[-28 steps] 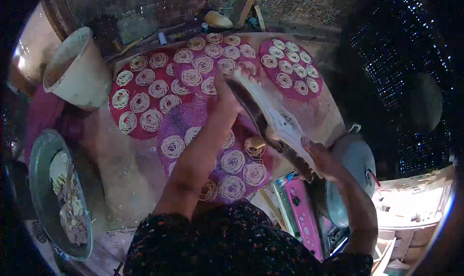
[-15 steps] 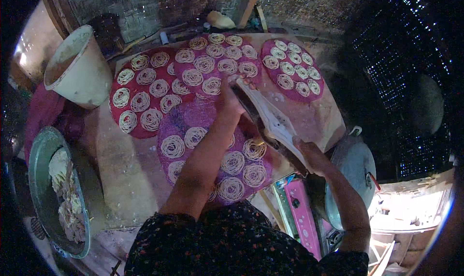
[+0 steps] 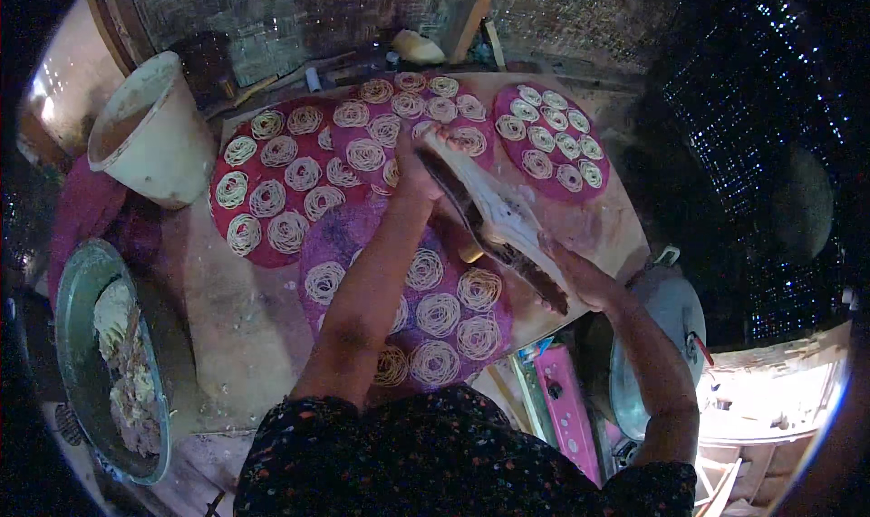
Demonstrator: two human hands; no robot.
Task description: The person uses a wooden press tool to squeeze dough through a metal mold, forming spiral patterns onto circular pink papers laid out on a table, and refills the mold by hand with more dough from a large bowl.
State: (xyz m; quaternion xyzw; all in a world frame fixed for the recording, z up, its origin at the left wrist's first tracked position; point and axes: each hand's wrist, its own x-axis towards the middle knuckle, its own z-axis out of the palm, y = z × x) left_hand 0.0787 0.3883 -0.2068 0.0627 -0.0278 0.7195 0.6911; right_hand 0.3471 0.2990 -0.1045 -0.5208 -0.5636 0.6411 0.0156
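Both my hands grip a long wooden dough press (image 3: 507,218), pale and floury on top with a dark brown side, held slantwise above the board. My left hand (image 3: 422,165) is closed round its far left end, fingertips over the top. Around the near right end, my right hand (image 3: 582,277) is closed too. From the press's underside a short brass-coloured tube (image 3: 470,253) pokes out. Below lies a round purple mesh mat (image 3: 349,231) bearing several coiled nests of thin dough strands (image 3: 438,314); my left forearm hides part of it.
Farther back are a red mat (image 3: 294,204), another purple mat and a smaller one (image 3: 526,159), all with nests. A white bucket (image 3: 172,159) and a green basin (image 3: 68,336) of dough stand left. At right are a large metal lid (image 3: 666,309) and a pink stove (image 3: 566,408).
The press and both hands have shifted slightly left and up in the picture. More of the tube and of the nearest nests shows. Both hands keep their hold.
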